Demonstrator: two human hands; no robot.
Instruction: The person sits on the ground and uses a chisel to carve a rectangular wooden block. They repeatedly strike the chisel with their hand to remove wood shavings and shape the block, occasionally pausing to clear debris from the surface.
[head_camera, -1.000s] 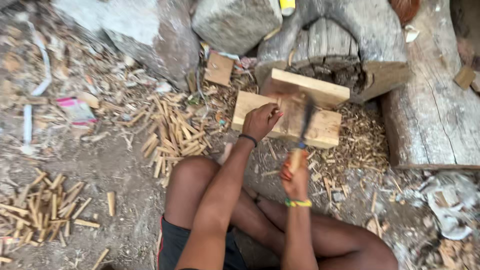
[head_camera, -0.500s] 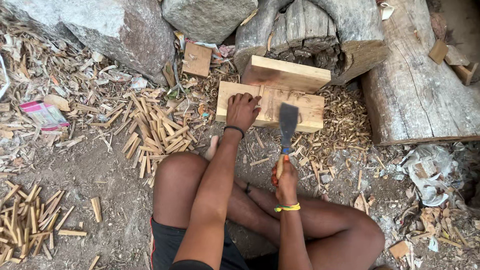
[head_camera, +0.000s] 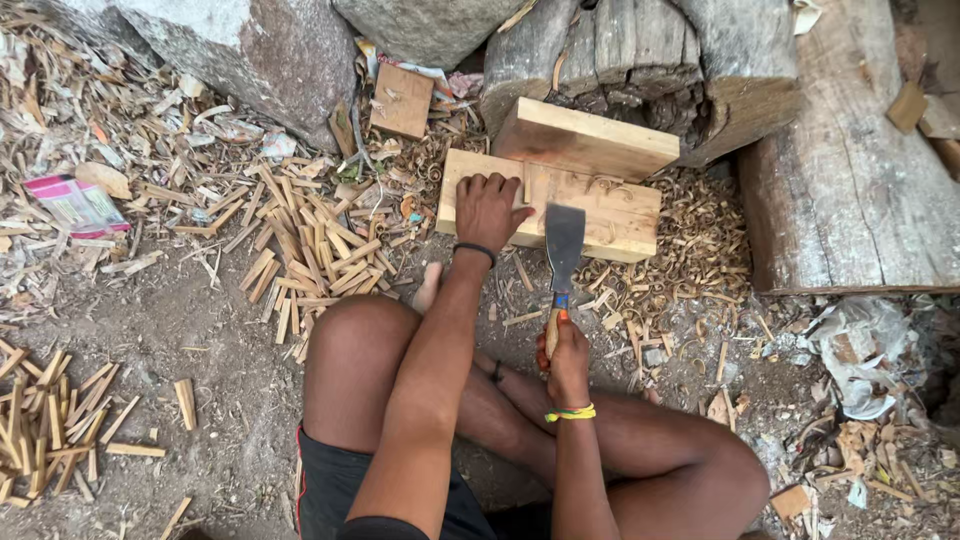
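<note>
**Seated wood-splitting station: hands, blade and block**

The person sits cross-legged on the bare ground facing a pale wooden block (head_camera: 590, 205) that lies flat just ahead of the knees, its long axis running left to right across the view. A second, similar plank (head_camera: 585, 138) rests on the far edge of the block, tilted against a weathered stump (head_camera: 640, 60).

The left hand (head_camera: 488, 208) lies on the left part of the block, fingers curled down and thumb out to the right; it appears to pinch a thin upright piece of wood (head_camera: 526, 183), though this is too small to tell for certain. The right hand (head_camera: 566, 352) is closed around the handle of a broad-bladed cleaver (head_camera: 564, 240), held nearer the body than the left. The cleaver's long axis runs away from the person, roughly at right angles to the block, with the flat blade over the block's near edge, just right of the left thumb and close to it.

Thus the block lies directly ahead of both hands; the left already touches it, while the right reaches it only through the blade.

Split sticks (head_camera: 300, 250) lie heaped to the left of the block, a second scatter (head_camera: 50, 420) farther left near the body, curled shavings (head_camera: 700, 240) to the right, and a large log (head_camera: 850, 170) beyond them.
</note>
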